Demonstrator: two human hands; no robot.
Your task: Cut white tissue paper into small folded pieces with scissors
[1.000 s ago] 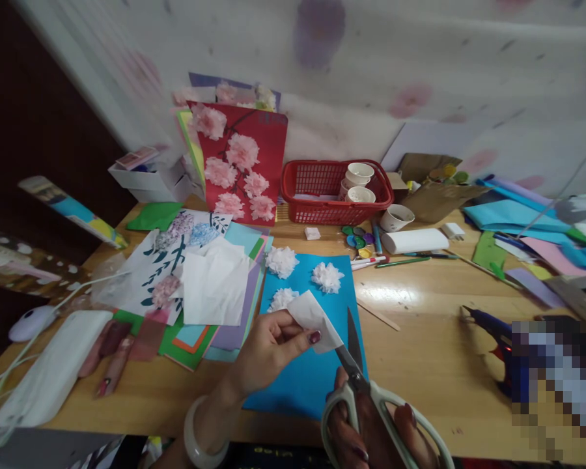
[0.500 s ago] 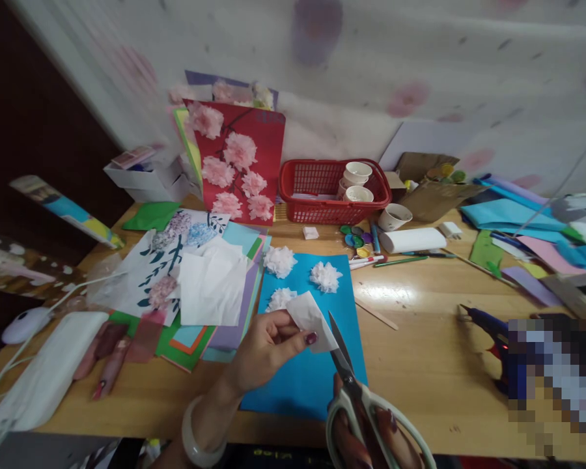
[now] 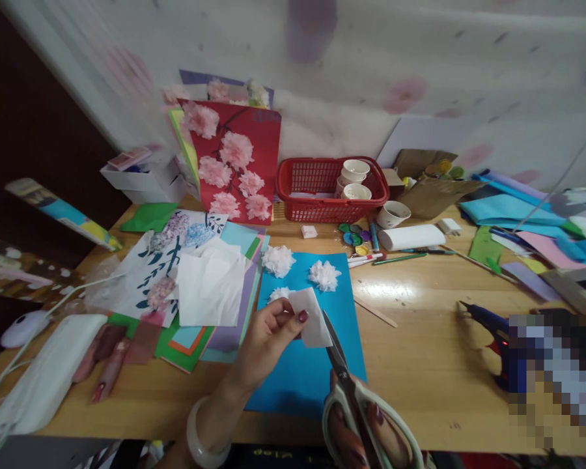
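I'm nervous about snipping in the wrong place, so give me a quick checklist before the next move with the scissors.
1. White paper piece held firmly: ok, pinched between the left hand's thumb and fingers.
2. Scissors in hand: ok, the right hand grips the handles.
3. Left fingertips away from the blades: ok, a gap shows.
4. Paper edge between the blades: cannot tell; they overlap in view near its lower corner.
5. Blades clear of the blue sheet: cannot tell; their height above it is unclear.
6. All three white paper flowers fully in sight: not ok, the lowest is partly hidden.
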